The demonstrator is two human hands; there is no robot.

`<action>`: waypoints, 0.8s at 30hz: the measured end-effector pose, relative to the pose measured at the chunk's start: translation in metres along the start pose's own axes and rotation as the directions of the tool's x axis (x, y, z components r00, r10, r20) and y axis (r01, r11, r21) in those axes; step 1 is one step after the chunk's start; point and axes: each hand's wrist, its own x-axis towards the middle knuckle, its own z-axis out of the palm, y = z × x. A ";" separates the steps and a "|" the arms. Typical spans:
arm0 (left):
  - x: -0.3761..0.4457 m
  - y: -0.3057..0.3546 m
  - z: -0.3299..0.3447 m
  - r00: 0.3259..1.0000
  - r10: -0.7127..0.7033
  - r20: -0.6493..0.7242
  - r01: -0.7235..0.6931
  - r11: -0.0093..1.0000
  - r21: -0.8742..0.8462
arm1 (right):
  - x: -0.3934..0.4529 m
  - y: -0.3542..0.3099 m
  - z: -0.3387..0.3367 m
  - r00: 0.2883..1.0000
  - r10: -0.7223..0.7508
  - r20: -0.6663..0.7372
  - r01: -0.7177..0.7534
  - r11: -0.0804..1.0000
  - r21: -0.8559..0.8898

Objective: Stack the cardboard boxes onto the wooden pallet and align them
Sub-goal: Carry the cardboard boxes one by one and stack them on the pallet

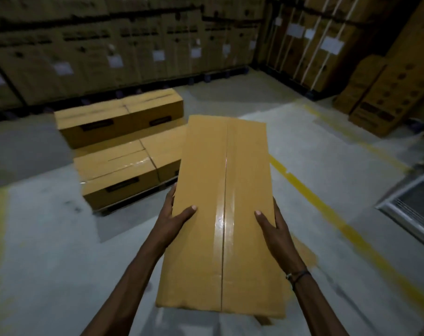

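The left hand (176, 215) clasps the left long side of a long cardboard box (224, 209), thumb laid flat on the taped top and the fingers wrapped under the edge out of sight; the right hand (274, 224) mirrors it on the right side, thumb on top, palm pressed to the wall, a dark band at the wrist. Both hands sit toward the near half of the box, so its far end hangs forward, unsupported, above the floor and well short of being set down. Ahead and to the left, the wooden pallet (133, 204) shows only as a dark strip beneath a layer of stacked boxes (123, 166), with a taller row (119, 117) along its far edge. To do this step well, I would carry the box level, bring it over the pallet's near right corner (where the layer seems unfinished, though the held box hides that part), lower the far end first, then slide it flush against its neighbours before letting go.
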 end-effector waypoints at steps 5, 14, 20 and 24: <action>-0.052 -0.021 -0.109 0.987 -0.036 -0.154 0.030 0.999 -0.040 | -0.012 -0.024 0.104 0.992 -0.012 0.126 0.017 0.999 -0.039; -0.148 -0.049 -0.276 0.896 -0.054 -0.441 0.015 0.996 -0.091 | -0.037 -0.058 0.289 0.893 -0.040 0.448 0.052 0.999 -0.015; -0.190 -0.066 -0.359 0.799 -0.091 -0.594 0.015 0.991 -0.132 | -0.044 -0.085 0.394 0.797 -0.070 0.600 0.096 0.995 -0.011; -0.202 -0.076 -0.413 0.731 -0.109 -0.674 0.007 0.988 -0.152 | -0.041 -0.100 0.467 0.746 -0.080 0.661 0.120 0.993 -0.016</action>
